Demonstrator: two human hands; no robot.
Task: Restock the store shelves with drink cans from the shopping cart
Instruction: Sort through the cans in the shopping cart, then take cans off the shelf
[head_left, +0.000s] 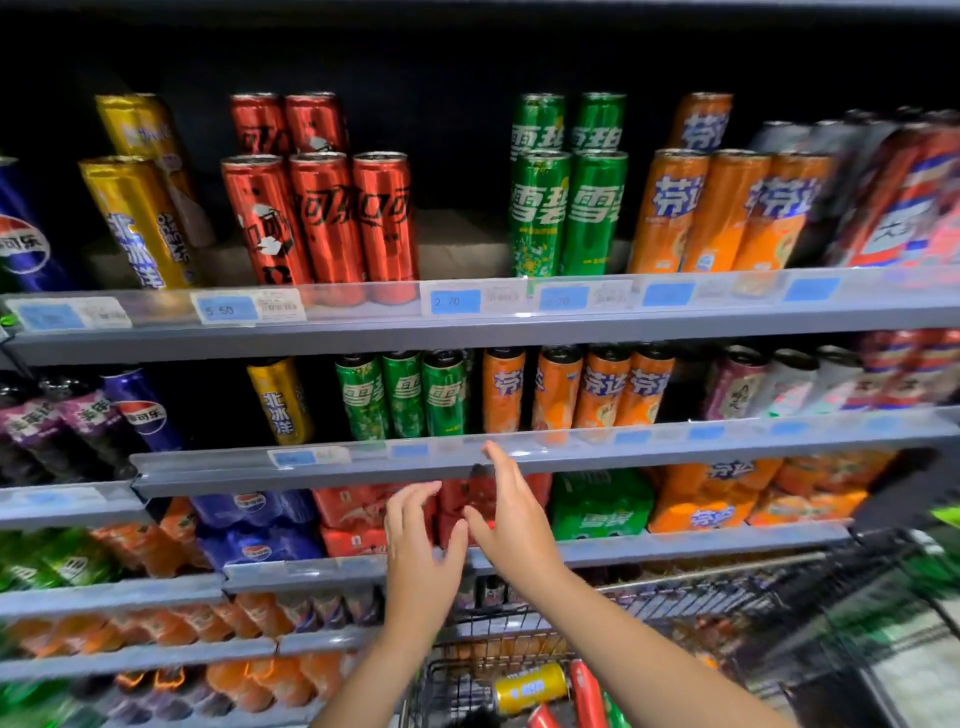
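Observation:
My left hand (421, 551) and my right hand (511, 512) are raised side by side in front of the shelves, fingers apart, holding nothing. They hover below the edge of the second shelf (363, 462). On that shelf stand green cans (405, 395) and orange cans (597, 387). The top shelf (467, 317) carries red cans (322, 218), green cans (566, 213), orange cans (717, 208) and yellow cans (137, 218). Under my arms, the black wire shopping cart (467, 670) holds a yellow can (530, 687) and red cans (587, 696) lying on their sides.
Blue cans (23, 244) stand at the far left of the top shelf, with a gap beside the red cans. Lower shelves hold red packs (353, 519), a green pack (602, 504) and orange packs (701, 499). The cart's frame (779, 587) extends to the right.

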